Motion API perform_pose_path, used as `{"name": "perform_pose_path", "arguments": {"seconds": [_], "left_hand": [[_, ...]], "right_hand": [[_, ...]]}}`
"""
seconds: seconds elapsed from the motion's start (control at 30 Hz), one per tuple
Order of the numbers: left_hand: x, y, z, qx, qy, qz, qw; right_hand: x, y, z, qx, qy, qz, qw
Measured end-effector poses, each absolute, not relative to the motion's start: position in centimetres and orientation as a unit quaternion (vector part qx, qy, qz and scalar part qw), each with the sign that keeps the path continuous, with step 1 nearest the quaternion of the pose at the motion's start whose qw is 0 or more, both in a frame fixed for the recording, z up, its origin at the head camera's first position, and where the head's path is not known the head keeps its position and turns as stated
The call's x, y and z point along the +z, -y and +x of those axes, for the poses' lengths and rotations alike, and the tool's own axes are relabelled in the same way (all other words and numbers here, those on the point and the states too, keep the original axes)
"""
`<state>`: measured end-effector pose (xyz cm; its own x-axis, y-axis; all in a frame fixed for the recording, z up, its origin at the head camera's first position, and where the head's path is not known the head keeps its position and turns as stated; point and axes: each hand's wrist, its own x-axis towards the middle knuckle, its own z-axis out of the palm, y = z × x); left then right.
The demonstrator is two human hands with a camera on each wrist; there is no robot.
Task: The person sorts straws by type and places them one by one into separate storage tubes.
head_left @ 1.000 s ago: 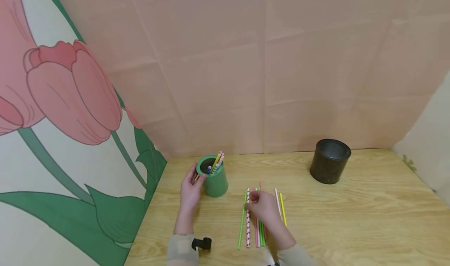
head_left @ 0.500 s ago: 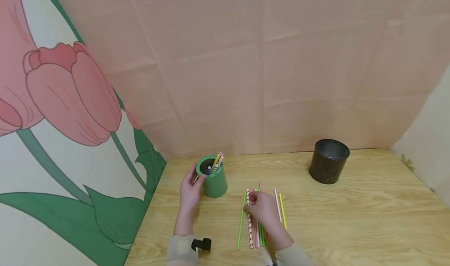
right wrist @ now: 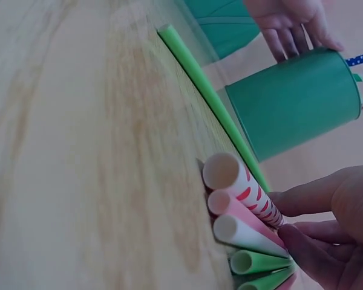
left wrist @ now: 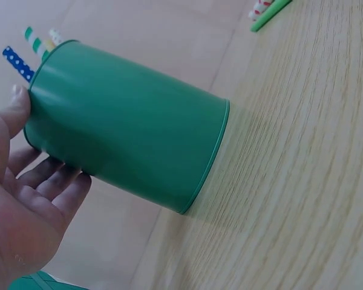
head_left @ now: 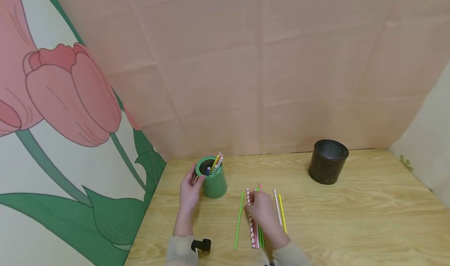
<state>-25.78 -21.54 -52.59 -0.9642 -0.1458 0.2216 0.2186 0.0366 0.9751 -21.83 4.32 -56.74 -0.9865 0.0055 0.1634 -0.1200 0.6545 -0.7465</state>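
Note:
My left hand [head_left: 190, 193] grips the rim and side of an upright green can [head_left: 215, 186]. Out of the can stick several patterned straws [head_left: 217, 163], including a blue dotted straw [left wrist: 18, 63]. With thumb and fingertips, my right hand [head_left: 264, 211] pinches a white straw with red marks [right wrist: 254, 196], which lies on the table. Against it lie a pink straw [right wrist: 219, 202], a white straw [right wrist: 227, 228] and green straws [right wrist: 245, 261], partly hidden by the hand. A lone green straw [head_left: 239, 221] lies to the left.
To the right of my right hand lie a white straw [head_left: 277, 203] and a yellow straw [head_left: 282, 211]. A black can [head_left: 328, 162] stands at the back right of the wooden table [head_left: 369, 219]. Pink cloth [head_left: 225, 82] hangs behind it.
The near end of the red-marked straw has swung right, up against the pink straw. The lone green straw has shifted slightly left. My left hand keeps its hold on the green can.

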Motion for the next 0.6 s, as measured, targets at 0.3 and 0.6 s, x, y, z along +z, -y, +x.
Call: {"name": "perform_pose_path", "arguments": {"seconds": [0.3,0.6], "left_hand": [[-52.81,21.6,-25.96,-0.7,0.702,-0.029,0.13],[-52.66,21.61,-25.82,-0.693,0.708,-0.03,0.131]], "right_hand": [[-56.22,-3.94,-21.8,0.395,0.916,0.008,0.063],[-56.13,-3.87,-21.7,0.416,0.907,0.0,0.063]]}}
